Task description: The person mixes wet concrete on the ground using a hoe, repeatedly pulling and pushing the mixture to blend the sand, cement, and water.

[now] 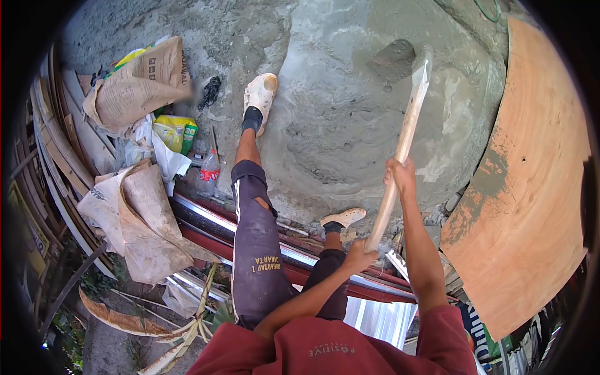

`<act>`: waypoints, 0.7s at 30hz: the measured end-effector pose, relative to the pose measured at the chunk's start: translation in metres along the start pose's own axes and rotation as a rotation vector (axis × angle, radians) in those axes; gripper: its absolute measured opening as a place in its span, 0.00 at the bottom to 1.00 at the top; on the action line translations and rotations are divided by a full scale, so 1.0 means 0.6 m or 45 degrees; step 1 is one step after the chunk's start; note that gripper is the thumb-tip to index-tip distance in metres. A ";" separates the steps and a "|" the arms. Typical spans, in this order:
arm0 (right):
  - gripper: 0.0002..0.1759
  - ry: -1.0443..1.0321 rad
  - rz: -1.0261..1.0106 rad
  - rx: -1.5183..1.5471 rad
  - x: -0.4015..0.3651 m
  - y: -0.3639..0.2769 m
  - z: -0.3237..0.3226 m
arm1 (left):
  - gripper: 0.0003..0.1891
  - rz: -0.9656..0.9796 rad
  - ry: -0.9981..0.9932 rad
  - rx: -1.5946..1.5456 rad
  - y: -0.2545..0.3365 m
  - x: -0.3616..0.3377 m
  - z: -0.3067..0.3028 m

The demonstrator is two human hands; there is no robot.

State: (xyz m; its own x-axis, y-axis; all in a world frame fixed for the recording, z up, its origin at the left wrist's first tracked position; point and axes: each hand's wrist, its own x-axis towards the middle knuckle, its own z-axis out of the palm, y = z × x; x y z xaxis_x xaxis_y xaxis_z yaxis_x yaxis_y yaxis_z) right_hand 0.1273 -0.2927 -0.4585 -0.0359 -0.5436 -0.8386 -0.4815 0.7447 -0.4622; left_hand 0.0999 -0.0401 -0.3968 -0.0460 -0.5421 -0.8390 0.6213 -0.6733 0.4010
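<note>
Both of my hands grip the long wooden handle of a hoe (406, 134). My left hand (360, 255) is closed round its lower end, near my body. Farther up the shaft, my right hand (400, 175) is wrapped round the wood. The far end of the handle reaches over wet grey cement mix (337, 134). Beside that end, a dark grey shape in the mix looks like the coated blade; its outline is hard to make out. A shallow, water-smeared hollow lies in the middle of the mix.
My clog-covered feet stand at the mix's left and near edges. A plywood sheet (525, 181) lies at right. Paper cement sacks (140, 84), a plastic bottle (209, 172) and stacked wood strips (59, 137) are at left. Metal channels (300, 255) run beneath my legs.
</note>
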 end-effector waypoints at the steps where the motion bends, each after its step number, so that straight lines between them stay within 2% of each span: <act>1: 0.05 0.021 -0.039 0.007 0.021 -0.006 0.023 | 0.16 -0.002 -0.001 0.018 0.023 0.015 -0.025; 3: 0.04 0.004 -0.011 -0.019 0.069 0.020 0.056 | 0.10 -0.318 0.036 0.031 0.088 0.031 -0.070; 4: 0.03 -0.009 0.028 -0.062 0.086 0.048 0.071 | 0.10 -0.321 0.038 0.049 0.091 0.025 -0.076; 6: 0.04 -0.054 0.208 -0.131 0.090 0.120 0.097 | 0.09 -0.543 0.173 -0.091 0.084 0.000 -0.081; 9: 0.03 -0.095 0.293 -0.040 0.052 0.171 0.115 | 0.09 -0.666 0.235 -0.066 0.077 -0.046 -0.104; 16: 0.04 -0.230 0.474 0.120 0.014 0.181 0.113 | 0.13 -0.622 0.247 0.207 0.150 -0.111 -0.097; 18: 0.05 -0.282 0.595 0.140 0.000 0.210 0.133 | 0.20 -0.686 0.233 0.270 0.181 -0.137 -0.106; 20: 0.04 -0.306 0.680 0.264 0.032 0.285 0.146 | 0.20 -0.709 0.226 0.342 0.206 -0.149 -0.100; 21: 0.04 -0.329 0.736 0.387 0.052 0.280 0.157 | 0.21 -0.703 0.215 0.417 0.213 -0.141 -0.101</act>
State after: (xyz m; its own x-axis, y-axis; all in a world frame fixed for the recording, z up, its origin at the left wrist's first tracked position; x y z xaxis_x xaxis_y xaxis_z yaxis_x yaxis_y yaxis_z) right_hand 0.1277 -0.1478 -0.5895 0.0148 0.0533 -0.9985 -0.1801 0.9824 0.0498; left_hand 0.2307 -0.0494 -0.2968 -0.1499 -0.0056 -0.9887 0.2705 -0.9621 -0.0356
